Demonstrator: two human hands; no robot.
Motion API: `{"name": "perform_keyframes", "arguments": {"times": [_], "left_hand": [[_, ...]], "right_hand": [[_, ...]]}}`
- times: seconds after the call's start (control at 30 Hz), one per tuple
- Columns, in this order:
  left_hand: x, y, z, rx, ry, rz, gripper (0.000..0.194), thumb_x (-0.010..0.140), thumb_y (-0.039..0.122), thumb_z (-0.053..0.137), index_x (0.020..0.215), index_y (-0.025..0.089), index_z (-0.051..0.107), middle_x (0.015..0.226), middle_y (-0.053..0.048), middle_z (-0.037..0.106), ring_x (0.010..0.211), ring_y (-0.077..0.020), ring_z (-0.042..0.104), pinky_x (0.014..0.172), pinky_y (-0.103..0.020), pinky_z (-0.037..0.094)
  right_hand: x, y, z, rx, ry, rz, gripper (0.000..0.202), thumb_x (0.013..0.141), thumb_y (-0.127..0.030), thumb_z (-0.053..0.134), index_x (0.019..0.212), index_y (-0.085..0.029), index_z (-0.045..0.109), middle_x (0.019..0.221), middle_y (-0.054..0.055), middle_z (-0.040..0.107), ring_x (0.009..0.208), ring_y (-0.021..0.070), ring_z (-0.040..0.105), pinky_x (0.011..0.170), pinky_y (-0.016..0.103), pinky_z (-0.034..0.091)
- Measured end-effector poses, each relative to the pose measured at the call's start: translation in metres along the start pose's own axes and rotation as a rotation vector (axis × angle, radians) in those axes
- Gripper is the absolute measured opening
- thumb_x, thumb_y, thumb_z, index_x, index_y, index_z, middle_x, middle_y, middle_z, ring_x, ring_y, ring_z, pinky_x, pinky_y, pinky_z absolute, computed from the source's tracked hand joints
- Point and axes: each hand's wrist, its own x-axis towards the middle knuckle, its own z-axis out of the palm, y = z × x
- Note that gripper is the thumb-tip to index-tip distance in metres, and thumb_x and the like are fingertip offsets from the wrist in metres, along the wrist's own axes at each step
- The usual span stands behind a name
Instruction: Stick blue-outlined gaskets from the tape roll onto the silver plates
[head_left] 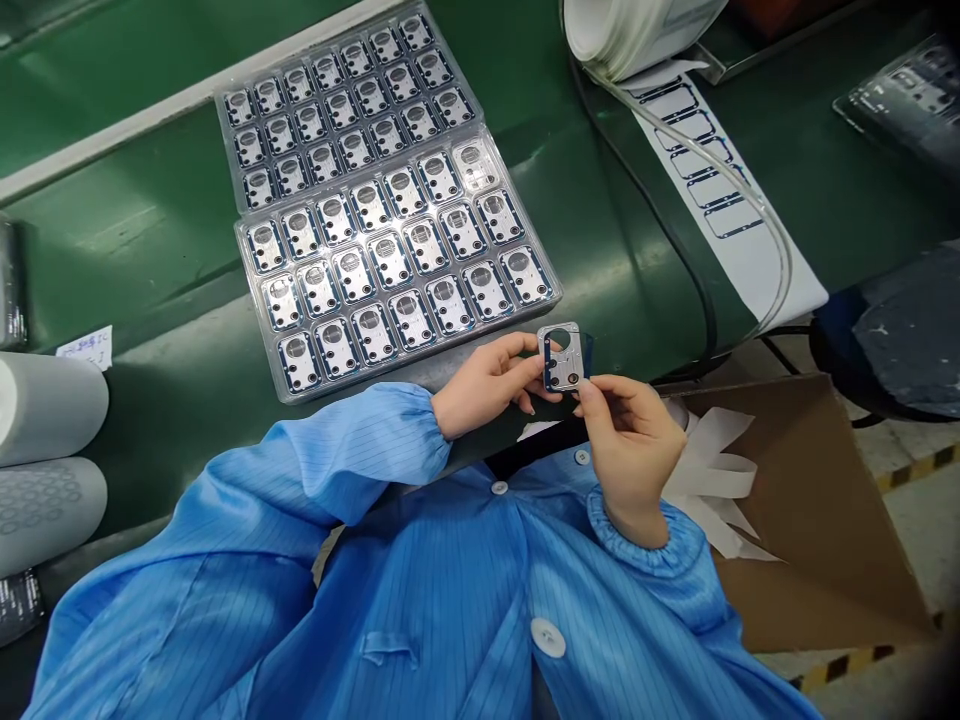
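Note:
My left hand (495, 382) is closed on a small silver metal plate (562, 365) with one large round hole and smaller dark-ringed holes. It holds the plate up in front of my chest, just off the near corner of the tray. My right hand (630, 440) pinches at the plate's lower right corner. A thin dark blue film piece (588, 355) sticks out along the plate's right edge, between thumb and finger. How far the film touches the plate is hard to see. A clear plastic tray (420, 355) holds rows of similar plates, most with blue edging.
A second tray (231, 180) of plates adjoins it behind. At the right, a white roll (630, 35) feeds a liner strip (780, 265) with blue frame shapes, crossed by cables. A cardboard box (810, 520) holds white paper strips (720, 465). White rolls (52, 410) stand at the left.

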Motion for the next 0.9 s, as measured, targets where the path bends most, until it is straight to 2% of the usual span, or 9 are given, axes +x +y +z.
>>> {"name": "perform_keyframes", "arguments": {"times": [0.23, 0.4, 0.53, 0.9], "left_hand": [[0.000, 0.001, 0.000, -0.003, 0.008, 0.004, 0.024, 0.098, 0.027, 0.057, 0.117, 0.011, 0.057, 0.104, -0.011, 0.073, 0.077, -0.0117, 0.074, 0.057, -0.015, 0.052], [0.001, 0.002, 0.001, 0.005, 0.006, 0.007, 0.020, 0.100, 0.020, 0.051, 0.117, 0.010, 0.057, 0.100, -0.010, 0.073, 0.074, -0.0105, 0.073, 0.056, -0.014, 0.052], [0.001, 0.002, 0.001, 0.012, 0.008, 0.009, 0.020, 0.100, 0.018, 0.050, 0.116, 0.010, 0.057, 0.100, -0.010, 0.073, 0.073, -0.0096, 0.073, 0.056, -0.014, 0.052], [0.000, 0.002, 0.001, -0.002, 0.004, 0.013, 0.020, 0.100, 0.020, 0.052, 0.117, 0.011, 0.058, 0.099, -0.009, 0.073, 0.075, -0.0099, 0.073, 0.058, -0.014, 0.053]], "right_hand": [[0.001, -0.001, 0.000, -0.091, 0.021, -0.131, 0.007, 0.090, -0.027, 0.070, 0.088, -0.020, 0.071, 0.079, 0.001, 0.074, 0.066, 0.0141, 0.068, 0.064, 0.027, 0.056], [0.003, -0.006, -0.001, -0.208, 0.054, -0.275, 0.001, 0.089, -0.019, 0.069, 0.089, -0.019, 0.071, 0.078, 0.001, 0.074, 0.065, 0.0131, 0.069, 0.064, 0.025, 0.056], [0.005, -0.010, -0.001, -0.274, 0.077, -0.369, 0.004, 0.089, -0.016, 0.068, 0.088, -0.019, 0.070, 0.077, 0.001, 0.075, 0.065, 0.0134, 0.069, 0.062, 0.025, 0.055], [0.007, -0.012, 0.000, -0.313, 0.067, -0.447, 0.005, 0.089, -0.014, 0.066, 0.091, -0.019, 0.068, 0.079, 0.002, 0.075, 0.068, 0.0145, 0.071, 0.064, 0.026, 0.057]]}}
